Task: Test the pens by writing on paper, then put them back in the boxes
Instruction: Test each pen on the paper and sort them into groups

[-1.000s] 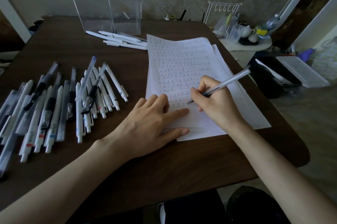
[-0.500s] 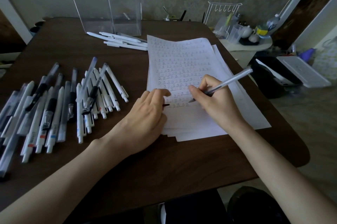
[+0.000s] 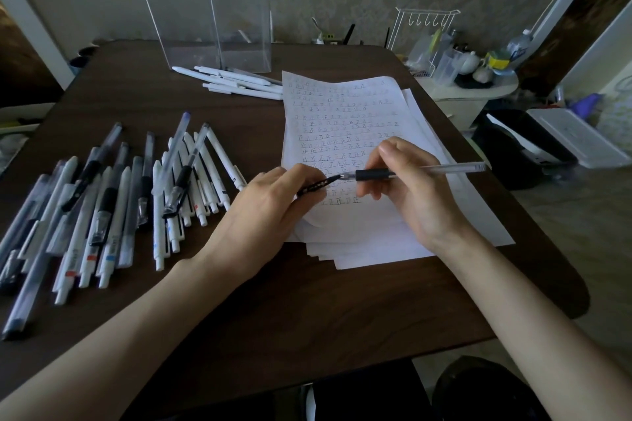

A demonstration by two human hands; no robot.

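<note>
One pen (image 3: 444,168), clear-barrelled with a black sleeve near its tip, lies level over the paper (image 3: 342,105) in the right grip (image 3: 413,191), whose fingers and thumb are curled round that sleeve. The left grip (image 3: 270,211) pinches one black cap (image 3: 314,186) in curled fingers, the cap's open end right at the pen's tip. The paper is a loose stack of several sheets on the dark surface (image 3: 307,311); its top sheet carries rows of one handwritten character, 正, repeated down the page. Two clear boxes (image 3: 191,3) stand upright at the far edge, with about five white pens (image 3: 236,81) lying just before them. To the left, a spread of pens (image 3: 113,201), white, clear and black-sleeved, numbers well over twenty, too overlapped for a sure count; their printed labels are too small to read
</note>
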